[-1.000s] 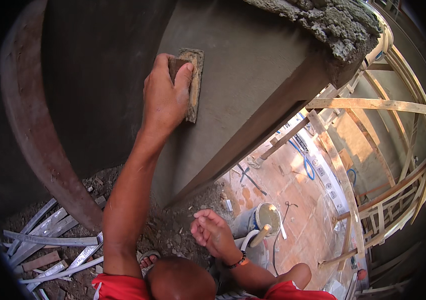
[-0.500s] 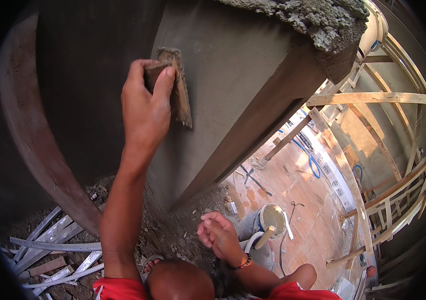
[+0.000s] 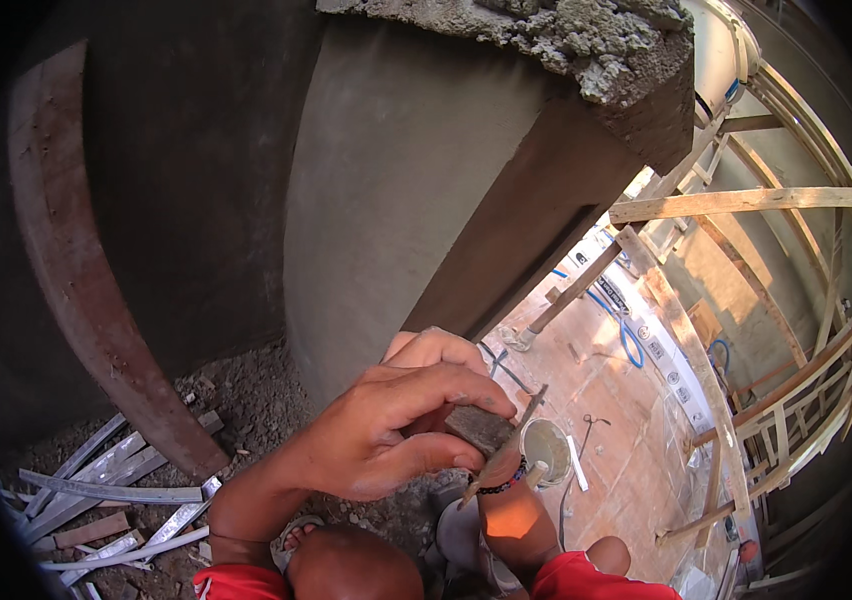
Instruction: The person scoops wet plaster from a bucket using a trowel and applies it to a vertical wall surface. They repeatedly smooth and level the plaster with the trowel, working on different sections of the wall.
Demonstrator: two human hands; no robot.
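Note:
My left hand (image 3: 401,425) is closed round the grip block of a small wooden hand float (image 3: 483,428). Its thin board is turned nearly edge-on, away from the plastered column. Close behind the float, a beaded bracelet (image 3: 502,484) circles my right wrist. The fingers of that hand are mostly hidden by my left hand and the float, so what they hold does not show. Ahead stands the column's smooth grey plaster face (image 3: 376,180), which neither hand touches. A bucket (image 3: 549,450) of greyish contents, with a wooden handle (image 3: 537,473) at it, lies just beyond the float.
Rough mortar (image 3: 606,50) caps the column. A long brown board (image 3: 96,280) leans on the dark wall at left. Metal strips (image 3: 111,470) and wood scraps litter the soil. Timber framing (image 3: 746,205) and a blue hose (image 3: 629,345) are at right, over a tiled floor.
My left hand has brought the float off the column face, down and right to my right hand. My right hand, visible before with curled fingers, is now mostly covered.

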